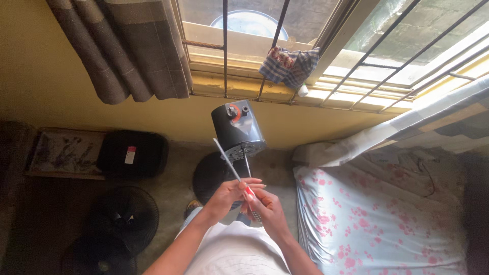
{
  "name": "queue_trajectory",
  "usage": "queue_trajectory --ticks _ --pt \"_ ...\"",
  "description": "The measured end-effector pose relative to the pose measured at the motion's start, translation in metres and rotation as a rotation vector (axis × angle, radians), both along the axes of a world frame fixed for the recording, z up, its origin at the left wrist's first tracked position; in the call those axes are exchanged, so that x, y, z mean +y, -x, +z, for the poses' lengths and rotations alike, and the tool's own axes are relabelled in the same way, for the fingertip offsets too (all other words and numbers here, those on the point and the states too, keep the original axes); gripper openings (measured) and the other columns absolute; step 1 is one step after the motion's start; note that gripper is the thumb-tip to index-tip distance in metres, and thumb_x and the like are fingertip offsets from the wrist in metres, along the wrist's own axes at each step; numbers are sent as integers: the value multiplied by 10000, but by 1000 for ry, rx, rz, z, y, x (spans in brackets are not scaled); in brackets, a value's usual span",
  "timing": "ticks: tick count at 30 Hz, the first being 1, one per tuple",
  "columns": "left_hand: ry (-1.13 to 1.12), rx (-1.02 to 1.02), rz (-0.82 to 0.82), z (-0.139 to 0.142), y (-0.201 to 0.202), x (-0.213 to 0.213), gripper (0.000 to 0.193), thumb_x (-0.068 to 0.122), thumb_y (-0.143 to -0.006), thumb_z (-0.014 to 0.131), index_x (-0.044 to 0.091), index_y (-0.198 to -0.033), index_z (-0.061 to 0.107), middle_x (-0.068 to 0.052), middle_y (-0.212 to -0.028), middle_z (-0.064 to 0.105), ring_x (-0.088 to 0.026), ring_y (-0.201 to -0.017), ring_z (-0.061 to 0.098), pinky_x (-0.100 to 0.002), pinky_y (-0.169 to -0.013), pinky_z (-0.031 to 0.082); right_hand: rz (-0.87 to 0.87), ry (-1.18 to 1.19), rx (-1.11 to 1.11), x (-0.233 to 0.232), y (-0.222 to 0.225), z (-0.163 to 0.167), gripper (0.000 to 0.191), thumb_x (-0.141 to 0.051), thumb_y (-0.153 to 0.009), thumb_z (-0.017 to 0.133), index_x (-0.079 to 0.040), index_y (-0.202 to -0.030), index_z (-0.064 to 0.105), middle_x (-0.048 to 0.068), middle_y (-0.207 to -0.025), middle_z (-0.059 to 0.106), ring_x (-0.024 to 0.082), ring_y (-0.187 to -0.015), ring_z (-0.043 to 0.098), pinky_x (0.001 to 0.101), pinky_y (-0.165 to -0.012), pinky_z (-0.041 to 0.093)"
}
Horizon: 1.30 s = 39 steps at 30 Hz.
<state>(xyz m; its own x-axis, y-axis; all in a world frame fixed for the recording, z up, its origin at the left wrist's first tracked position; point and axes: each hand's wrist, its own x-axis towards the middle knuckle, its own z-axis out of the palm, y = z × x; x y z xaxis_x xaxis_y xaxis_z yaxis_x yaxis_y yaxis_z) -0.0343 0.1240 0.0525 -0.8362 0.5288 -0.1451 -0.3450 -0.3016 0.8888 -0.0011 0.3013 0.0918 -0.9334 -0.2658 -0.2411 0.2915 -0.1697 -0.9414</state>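
Below a barred window (pixel 285 46), a dark fan motor (pixel 238 130) stood above both hands; the left hand (pixel 226 196) pinched a thin white rod (pixel 226 160), the right hand (pixel 265 206) gripped a red-handled screwdriver (pixel 247 178), seemingly mid-disassembly.

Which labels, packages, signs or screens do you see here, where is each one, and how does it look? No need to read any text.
Label: small upright rectangle, white with a red top, on the black case on the floor at left.
Printed board: flat rectangle with a faded picture, left of the case, against the wall.
No screens or signs show.
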Motion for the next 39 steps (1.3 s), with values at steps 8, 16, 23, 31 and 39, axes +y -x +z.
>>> queue_trajectory --ticks 8,16,23,31,39 --pt "-169 59 348 5 24 -11 456 469 -996 552 31 -1104 615 -168 -1095 752 -235 -988 747 -396 -940 587 -33 -594 757 36 106 11 227 -178 -967 672 -7 -856 772 5 -700 726 83 -651 708 267 -603 551" --pt "-20 2 618 -22 36 -39 483 442 -1031 492 -9 -1042 663 -213 -926 773 -268 -865 739 -396 -780 570 -335 -558 236 55 366 -70 175 -146 -864 692 -25 -979 743 103 -770 736 195 -621 686 342 -547 557" --pt "25 -203 859 -67 41 -48 485 444 -1012 456 -1 -1027 646 -248 -851 769 -327 -861 773 -470 -827 600 -406 -1226 791 46 498 -111 287 -252 -946 538 -79 -1088 718 234 -1063 719 453 -994 683 550 -854 527" --pt "75 -248 908 -71 53 -69 500 442 -1011 441 -15 -976 643 -260 -812 770 -372 -856 790 -529 -847 613 -390 -1225 611 35 520 -118 354 -354 -1002 498 -77 -1079 705 251 -1052 722 453 -1000 680 560 -855 523" --pt "149 -314 882 -61 66 -70 521 459 -1014 416 -15 -992 632 -254 -814 763 -364 -862 795 -504 -861 621 -382 -1201 641 34 531 -123 352 -270 -976 521 -87 -1249 646 273 -1111 704 477 -1039 657 572 -890 514"
